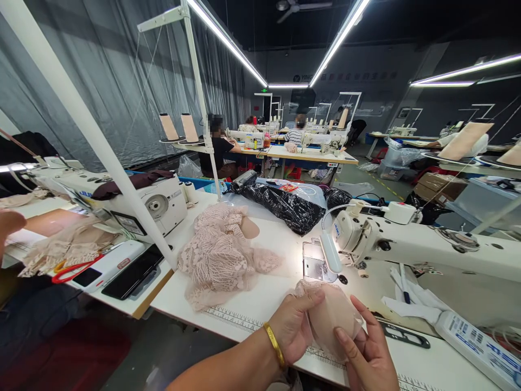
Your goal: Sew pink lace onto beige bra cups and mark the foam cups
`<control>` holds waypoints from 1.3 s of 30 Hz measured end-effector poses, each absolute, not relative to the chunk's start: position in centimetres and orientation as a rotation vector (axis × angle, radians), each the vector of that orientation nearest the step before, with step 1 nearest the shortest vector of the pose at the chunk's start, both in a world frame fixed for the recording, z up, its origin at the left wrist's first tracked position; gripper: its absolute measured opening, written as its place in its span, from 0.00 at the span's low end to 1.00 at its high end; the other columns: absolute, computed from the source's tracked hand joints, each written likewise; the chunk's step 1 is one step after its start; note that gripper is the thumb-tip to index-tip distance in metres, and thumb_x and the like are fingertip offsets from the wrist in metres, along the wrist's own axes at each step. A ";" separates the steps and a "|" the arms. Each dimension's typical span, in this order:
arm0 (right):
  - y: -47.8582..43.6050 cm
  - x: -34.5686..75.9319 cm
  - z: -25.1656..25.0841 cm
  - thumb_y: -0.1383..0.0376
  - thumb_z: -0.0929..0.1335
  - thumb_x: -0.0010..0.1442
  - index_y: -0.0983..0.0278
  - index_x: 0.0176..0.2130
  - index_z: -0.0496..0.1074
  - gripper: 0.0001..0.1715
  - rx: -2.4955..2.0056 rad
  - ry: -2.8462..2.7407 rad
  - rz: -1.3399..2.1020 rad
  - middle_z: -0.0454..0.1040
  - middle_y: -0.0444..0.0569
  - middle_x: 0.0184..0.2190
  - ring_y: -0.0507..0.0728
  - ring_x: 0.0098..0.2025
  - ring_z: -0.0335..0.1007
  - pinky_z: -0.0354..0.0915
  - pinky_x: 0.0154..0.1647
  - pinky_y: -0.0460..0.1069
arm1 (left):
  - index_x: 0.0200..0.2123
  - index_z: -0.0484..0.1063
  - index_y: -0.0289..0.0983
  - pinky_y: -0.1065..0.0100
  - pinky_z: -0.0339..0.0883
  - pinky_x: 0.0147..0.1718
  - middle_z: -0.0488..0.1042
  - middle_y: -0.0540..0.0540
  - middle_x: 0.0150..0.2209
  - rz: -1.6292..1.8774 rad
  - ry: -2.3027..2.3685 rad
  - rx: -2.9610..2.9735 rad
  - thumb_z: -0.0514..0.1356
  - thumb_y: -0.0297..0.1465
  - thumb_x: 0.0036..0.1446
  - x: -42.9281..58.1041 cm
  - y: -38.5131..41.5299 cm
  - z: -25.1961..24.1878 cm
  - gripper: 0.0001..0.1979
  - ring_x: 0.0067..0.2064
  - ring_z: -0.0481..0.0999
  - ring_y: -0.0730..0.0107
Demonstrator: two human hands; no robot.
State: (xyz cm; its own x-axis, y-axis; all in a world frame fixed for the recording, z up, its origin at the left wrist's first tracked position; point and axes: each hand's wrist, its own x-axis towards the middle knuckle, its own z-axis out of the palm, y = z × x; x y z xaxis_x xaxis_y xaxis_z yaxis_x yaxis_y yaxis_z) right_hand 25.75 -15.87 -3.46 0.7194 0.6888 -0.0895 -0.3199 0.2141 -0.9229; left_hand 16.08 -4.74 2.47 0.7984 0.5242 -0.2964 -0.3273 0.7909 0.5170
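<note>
Both of my hands hold a beige padded cup piece [331, 317] with sheer fabric over the near edge of the white sewing table [285, 271]. My left hand [293, 326], with a gold bangle on its wrist, grips the left side, thumb on top. My right hand [366, 353] pinches the piece's right and lower edge. Just beyond the piece stand the needle plate [314, 264] and head of a white sewing machine [407, 244]. A heap of pink lace pieces [220, 252] lies to the left on the table.
A black plastic bag [287, 206] lies at the table's back. A second sewing machine [134, 198] stands at the left table, with red scissors [71, 270] and a co-worker's arm [24, 222] near it. White cloth strips [411, 298] lie under my machine. Other people sew further back.
</note>
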 end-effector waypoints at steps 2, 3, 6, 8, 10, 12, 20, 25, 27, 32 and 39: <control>-15.8 25.5 -3.2 0.48 0.81 0.54 0.53 0.73 0.57 0.58 -1.165 -0.376 0.716 0.82 0.54 0.54 0.67 0.53 0.80 0.75 0.55 0.61 | 0.47 0.83 0.27 0.54 0.70 0.56 0.83 0.30 0.46 0.494 0.470 0.520 0.78 0.36 0.46 16.4 -4.8 2.7 0.26 0.49 0.81 0.48; -15.9 25.4 -3.1 0.48 0.81 0.54 0.52 0.74 0.56 0.59 -1.171 -0.387 0.716 0.83 0.54 0.53 0.67 0.53 0.80 0.74 0.55 0.61 | 0.46 0.83 0.26 0.55 0.71 0.54 0.83 0.30 0.45 0.503 0.481 0.536 0.78 0.37 0.46 16.5 -4.8 2.8 0.27 0.48 0.81 0.48; -16.6 25.5 -3.2 0.47 0.80 0.55 0.52 0.74 0.54 0.59 -1.224 -0.483 0.750 0.83 0.51 0.49 0.64 0.50 0.80 0.74 0.53 0.58 | 0.45 0.83 0.27 0.58 0.71 0.51 0.82 0.31 0.44 0.539 0.505 0.539 0.78 0.37 0.45 16.5 -4.2 3.3 0.27 0.46 0.80 0.52; -17.4 26.3 -3.5 0.46 0.78 0.58 0.54 0.75 0.53 0.58 -1.294 -0.584 0.789 0.82 0.48 0.42 0.61 0.45 0.80 0.75 0.48 0.54 | 0.44 0.83 0.28 0.60 0.71 0.52 0.82 0.33 0.45 0.524 0.473 0.574 0.78 0.38 0.45 15.9 -3.3 4.1 0.26 0.46 0.80 0.55; -18.0 27.7 -3.8 0.46 0.75 0.64 0.54 0.76 0.51 0.53 -1.375 -0.716 0.782 0.80 0.46 0.37 0.57 0.40 0.79 0.73 0.44 0.50 | 0.46 0.82 0.31 0.60 0.70 0.53 0.81 0.36 0.45 0.429 0.348 0.740 0.78 0.40 0.45 14.8 -2.1 5.2 0.27 0.47 0.79 0.57; -17.9 29.9 -3.7 0.50 0.70 0.70 0.51 0.74 0.56 0.41 -1.441 -0.943 0.654 0.79 0.46 0.38 0.56 0.40 0.78 0.73 0.43 0.49 | 0.46 0.81 0.35 0.59 0.70 0.53 0.81 0.41 0.43 0.213 0.125 1.091 0.77 0.41 0.46 13.7 -0.8 6.3 0.26 0.46 0.79 0.57; -10.3 37.7 0.0 0.71 0.64 0.73 0.55 0.41 0.80 0.17 -1.474 -2.130 -0.102 0.84 0.46 0.41 0.59 0.44 0.75 0.69 0.46 0.52 | 0.26 0.76 0.37 0.47 0.58 0.54 0.81 0.42 0.48 -0.070 -0.484 2.758 0.68 0.23 0.50 17.2 4.3 5.0 0.06 0.49 0.78 0.52; -9.4 38.9 -0.6 0.76 0.60 0.71 0.58 0.48 0.79 0.23 -1.464 -2.070 -0.056 0.83 0.47 0.41 0.56 0.45 0.74 0.68 0.41 0.48 | 0.27 0.77 0.38 0.56 0.58 0.44 0.81 0.45 0.44 -0.060 -0.436 2.683 0.70 0.29 0.51 20.0 6.1 3.2 0.04 0.41 0.76 0.61; -9.9 38.9 -0.8 0.76 0.59 0.71 0.57 0.49 0.78 0.23 -1.496 -2.064 -0.002 0.83 0.46 0.41 0.56 0.44 0.73 0.67 0.42 0.49 | 0.26 0.77 0.38 0.57 0.57 0.44 0.80 0.45 0.42 -0.040 -0.379 2.701 0.68 0.27 0.51 20.1 5.9 3.1 0.04 0.40 0.75 0.61; -10.2 39.0 -0.7 0.72 0.59 0.73 0.57 0.41 0.77 0.21 -1.675 -2.029 0.082 0.80 0.47 0.37 0.57 0.41 0.72 0.65 0.39 0.50 | 0.29 0.78 0.39 0.55 0.56 0.44 0.78 0.44 0.41 -0.036 -0.225 2.753 0.66 0.26 0.49 19.9 4.6 2.8 0.03 0.39 0.73 0.60; -10.1 39.3 -0.6 0.71 0.58 0.72 0.55 0.39 0.78 0.23 -1.778 -1.929 0.104 0.81 0.46 0.40 0.59 0.39 0.75 0.70 0.40 0.52 | 0.30 0.79 0.39 0.48 0.56 0.48 0.79 0.42 0.48 0.054 -0.067 2.714 0.66 0.28 0.49 20.5 3.6 1.6 0.03 0.44 0.74 0.54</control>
